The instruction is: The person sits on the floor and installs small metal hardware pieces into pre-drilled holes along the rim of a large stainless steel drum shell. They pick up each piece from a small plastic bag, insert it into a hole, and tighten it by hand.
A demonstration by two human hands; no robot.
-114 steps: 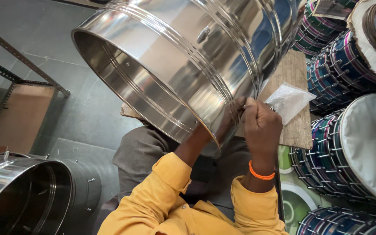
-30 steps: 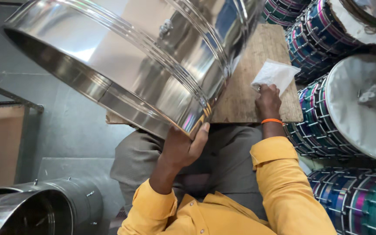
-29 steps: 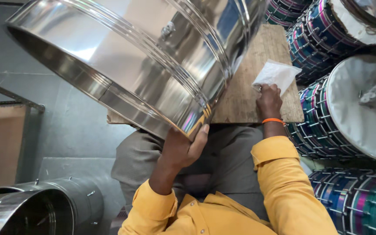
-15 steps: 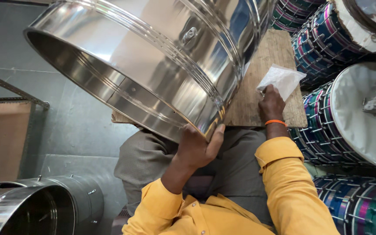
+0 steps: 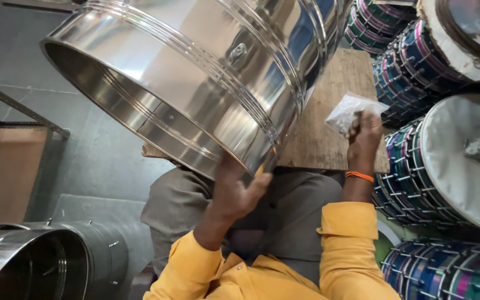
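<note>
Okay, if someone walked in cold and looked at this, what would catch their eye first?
First, the big shiny steel drum shell, tilted across the upper middle, its lower rim propped by the left hand. Next, the right hand at a small clear plastic bag on the wooden board, with finished colourful drums stacked at right.

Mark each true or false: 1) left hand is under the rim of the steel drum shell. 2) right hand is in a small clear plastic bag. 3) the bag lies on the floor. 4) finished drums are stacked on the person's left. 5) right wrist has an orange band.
1) True. The left hand props the lower rim of the shiny drum shell.
2) True. The right hand has its fingers at the opening of the plastic bag.
3) False. The bag rests on the wooden board.
4) False. The finished drums stand on the person's right; a second bare steel shell is on the left.
5) True. An orange band circles the right wrist.
</note>
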